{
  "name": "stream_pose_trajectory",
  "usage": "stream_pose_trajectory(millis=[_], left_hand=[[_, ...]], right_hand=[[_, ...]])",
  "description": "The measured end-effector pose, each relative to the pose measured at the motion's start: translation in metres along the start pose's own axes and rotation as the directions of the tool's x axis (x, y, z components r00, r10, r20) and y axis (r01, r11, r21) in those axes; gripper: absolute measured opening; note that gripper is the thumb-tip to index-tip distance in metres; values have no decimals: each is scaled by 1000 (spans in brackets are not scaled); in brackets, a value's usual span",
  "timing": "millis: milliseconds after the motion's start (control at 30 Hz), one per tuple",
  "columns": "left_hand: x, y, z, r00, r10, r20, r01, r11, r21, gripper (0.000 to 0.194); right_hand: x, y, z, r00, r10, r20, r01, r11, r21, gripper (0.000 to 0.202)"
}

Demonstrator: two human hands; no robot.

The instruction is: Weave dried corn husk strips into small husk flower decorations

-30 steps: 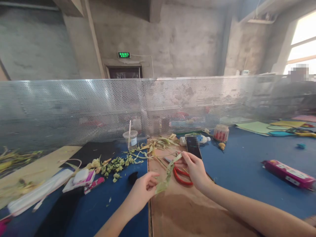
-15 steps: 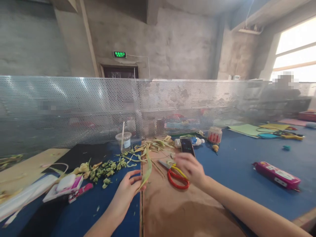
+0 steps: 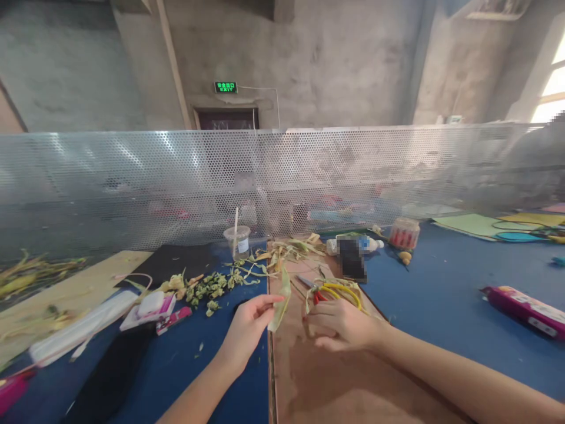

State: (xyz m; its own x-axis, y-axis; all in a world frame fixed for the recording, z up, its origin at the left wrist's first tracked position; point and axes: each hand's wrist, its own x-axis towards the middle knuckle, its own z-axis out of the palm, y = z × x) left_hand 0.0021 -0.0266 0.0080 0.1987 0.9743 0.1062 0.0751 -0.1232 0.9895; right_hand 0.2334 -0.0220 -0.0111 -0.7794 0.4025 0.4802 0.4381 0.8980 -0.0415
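Pinched between the thumb and fingers of my left hand [image 3: 253,323] is a long, pale green dried leaf strip [image 3: 282,303], pointing upward. My right hand [image 3: 342,324] is closed over the red handle of a pair of scissors [image 3: 339,287]. The yellow handle shows above my knuckles, and the blades point away to the left. Most of the red handle is hidden under my fingers. Beyond both hands lies a heap of dried leaf strips [image 3: 293,248] on the brown board [image 3: 318,383].
Small green dried buds [image 3: 214,287] lie left of the board. A plastic cup with a straw [image 3: 237,241], a phone [image 3: 352,259], a bottle [image 3: 375,244] and a jar [image 3: 404,234] stand or lie farther back. A purple packet [image 3: 525,309] is at right; a perforated metal screen [image 3: 353,176] rises behind.
My right hand has come down onto the scissors and covers the red handle. The left hand still holds the leaf strip, now more upright. The view has turned slightly left.
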Motion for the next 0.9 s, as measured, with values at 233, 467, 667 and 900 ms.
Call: stream_pose_trajectory(millis=[233,467,667,900], left_hand=[[-1,-2,1,999,34,9,-34,998,46,27],[-4,-2,3,994,32,109,-42,995,91,36],[-10,2,10,963,27,269,-54,994,95,39],[-10,-1,5,928,-46,369,6,994,107,47]], right_hand=[[7,-2,0,778,559,-288,-467,820,330,24],[11,-8,-4,827,500,-258,-359,822,443,31],[17,-22,10,885,428,-184,-313,839,445,32],[20,-23,10,770,635,-60,-358,509,783,28]])
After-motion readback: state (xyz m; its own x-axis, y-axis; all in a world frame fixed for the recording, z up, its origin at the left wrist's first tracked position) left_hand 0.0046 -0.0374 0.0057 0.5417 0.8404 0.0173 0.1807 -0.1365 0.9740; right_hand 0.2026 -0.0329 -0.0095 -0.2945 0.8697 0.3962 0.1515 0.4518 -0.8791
